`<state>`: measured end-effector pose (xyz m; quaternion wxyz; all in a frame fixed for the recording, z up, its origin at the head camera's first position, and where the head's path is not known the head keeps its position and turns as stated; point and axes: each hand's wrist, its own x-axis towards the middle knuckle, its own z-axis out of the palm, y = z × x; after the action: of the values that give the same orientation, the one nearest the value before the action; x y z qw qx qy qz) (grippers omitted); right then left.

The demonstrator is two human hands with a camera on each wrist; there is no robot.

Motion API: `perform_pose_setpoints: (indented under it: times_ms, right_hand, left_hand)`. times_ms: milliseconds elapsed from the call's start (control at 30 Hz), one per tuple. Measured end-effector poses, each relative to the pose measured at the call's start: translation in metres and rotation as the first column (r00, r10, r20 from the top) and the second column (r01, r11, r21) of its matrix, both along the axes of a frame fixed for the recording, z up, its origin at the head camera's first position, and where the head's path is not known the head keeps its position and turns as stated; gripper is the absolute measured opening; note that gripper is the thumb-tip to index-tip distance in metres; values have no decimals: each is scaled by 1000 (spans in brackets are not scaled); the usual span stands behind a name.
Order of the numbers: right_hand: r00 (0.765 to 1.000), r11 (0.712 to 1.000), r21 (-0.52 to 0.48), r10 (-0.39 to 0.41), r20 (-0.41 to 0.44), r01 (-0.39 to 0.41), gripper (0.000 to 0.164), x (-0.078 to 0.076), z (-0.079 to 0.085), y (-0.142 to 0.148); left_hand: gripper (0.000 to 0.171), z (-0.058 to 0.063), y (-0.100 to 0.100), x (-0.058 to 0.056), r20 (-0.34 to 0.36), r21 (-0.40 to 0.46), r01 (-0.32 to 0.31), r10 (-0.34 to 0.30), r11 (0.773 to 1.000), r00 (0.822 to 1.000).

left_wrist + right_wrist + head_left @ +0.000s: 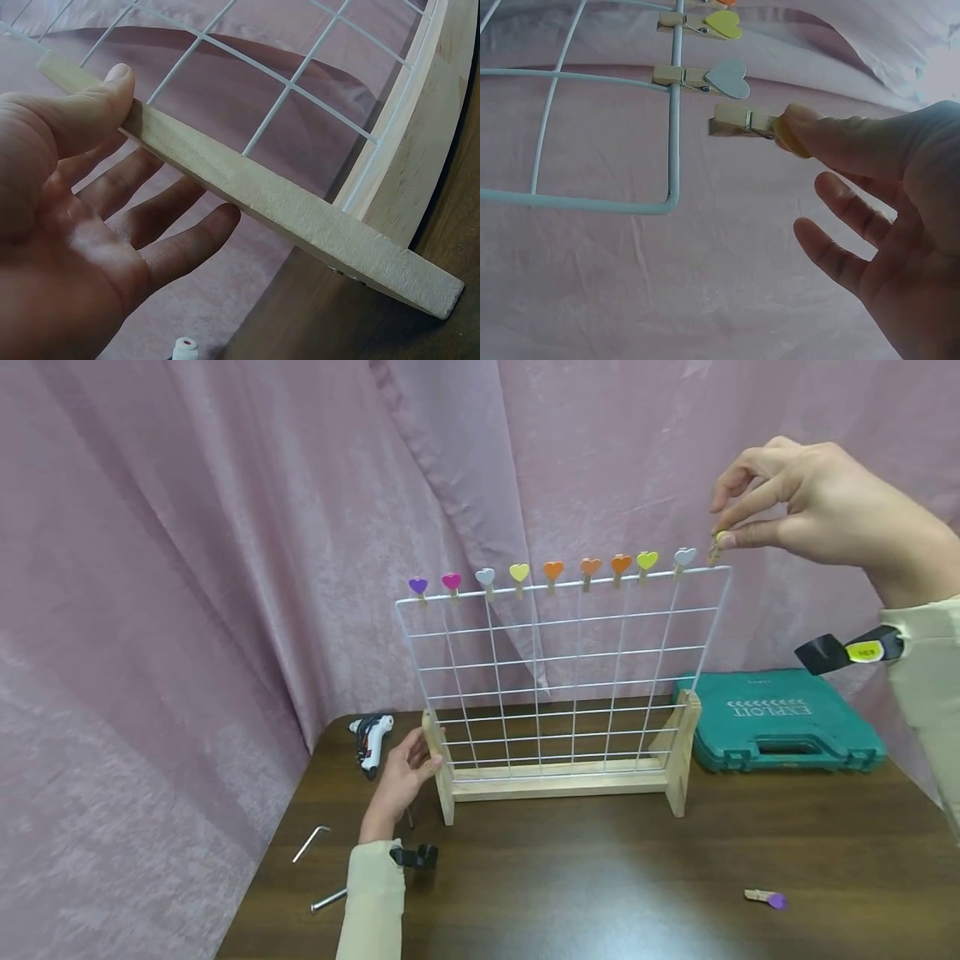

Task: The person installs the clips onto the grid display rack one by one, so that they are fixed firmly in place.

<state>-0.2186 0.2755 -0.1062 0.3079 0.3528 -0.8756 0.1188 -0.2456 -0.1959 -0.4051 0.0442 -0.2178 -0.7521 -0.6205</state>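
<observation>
A white wire grid (555,670) stands upright in a wooden stand (562,789). Along its top bar sits a row of small wooden clothespins with coloured hearts, a silver heart clothespin (727,79) being nearest the right corner. My right hand (810,497) pinches a clothespin with a yellow heart (739,121) by its heart end, jaws toward the top bar and a small gap from it. With thumb in front and fingers behind, my left hand (401,777) holds the stand's left wooden upright (277,199).
A green tool case (787,718) lies behind the stand at right. At left are a white glue gun (371,743), a hex key (311,842) and a metal bolt (328,902). One clothespin with a purple heart (767,898) lies at the front right of the table (585,877).
</observation>
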Motion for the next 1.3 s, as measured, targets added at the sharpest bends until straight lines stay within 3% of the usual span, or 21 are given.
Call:
perform_pose_setpoints:
  times_ms: [267,400,700,867,933,1033,1133,1300]
  right_hand:
    - [999,999,31,19,28,-20,18,-9,-1,2]
    - [996,999,4,33,82,-33,17,-11,-4,3]
    - [986,999,-30,-14,167,19,13,-7,-11,8]
    - [968,993,-11,-110,227,115,7,-4,-12,8]
    - [955,987,17,-161,251,162,15,-2,-12,9]
    - [944,975,29,-222,245,221,28,3,-16,13]
    - [940,965,-22,-248,236,261,34,10,-22,19]
    - [960,963,-126,-213,181,237,33,24,-37,26]
  left_hand:
    - [49,-7,0,-5,21,11,2,-2,1000,1000]
    - [48,-8,3,-4,10,13,11,-11,1000,1000]
    - [48,-3,6,0,-8,-4,22,-22,1000,1000]
    - [48,-11,2,-7,-24,9,25,-25,1000,999]
    - [49,-16,0,-10,-24,15,25,-24,1000,999]
    - [49,-23,-3,-14,-29,7,11,-11,1000,1000]
    - [49,-25,-4,-13,-31,2,3,-3,1000,1000]
    - [49,-16,-4,-7,-23,-2,4,-4,1000,1000]
